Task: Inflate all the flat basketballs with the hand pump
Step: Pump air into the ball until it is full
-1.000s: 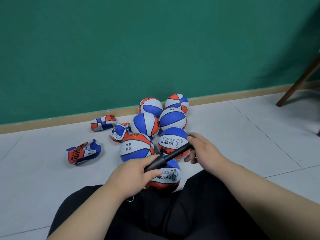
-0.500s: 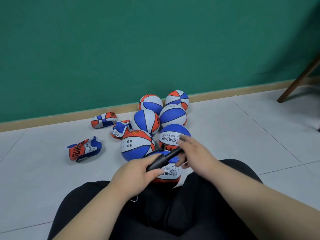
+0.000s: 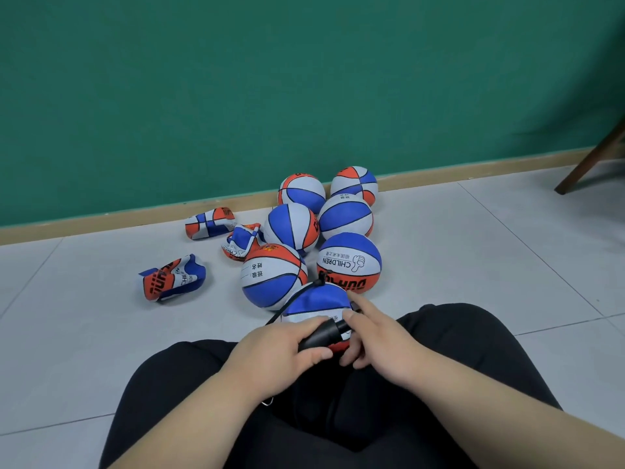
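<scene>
black hand pump [image 3: 321, 333] across the nearest blue-topped basketball [image 3: 314, 299]; six round balls [image 3: 348, 262] and three crumpled flat ones [image 3: 172, 277] behind it

Round basketballs [image 3: 350, 262] [image 3: 274, 275] [image 3: 291, 228] [image 3: 345, 218] [image 3: 301, 192] [image 3: 355, 184] [image 3: 314, 301]: seven, at 12 o'clock
Flat basketballs [image 3: 172, 277] [image 3: 209, 223] [image 3: 241, 243]: three, at 10 o'clock
Hand pump [image 3: 323, 334]: one
Hands [image 3: 280, 357] [image 3: 377, 348]: two
</scene>
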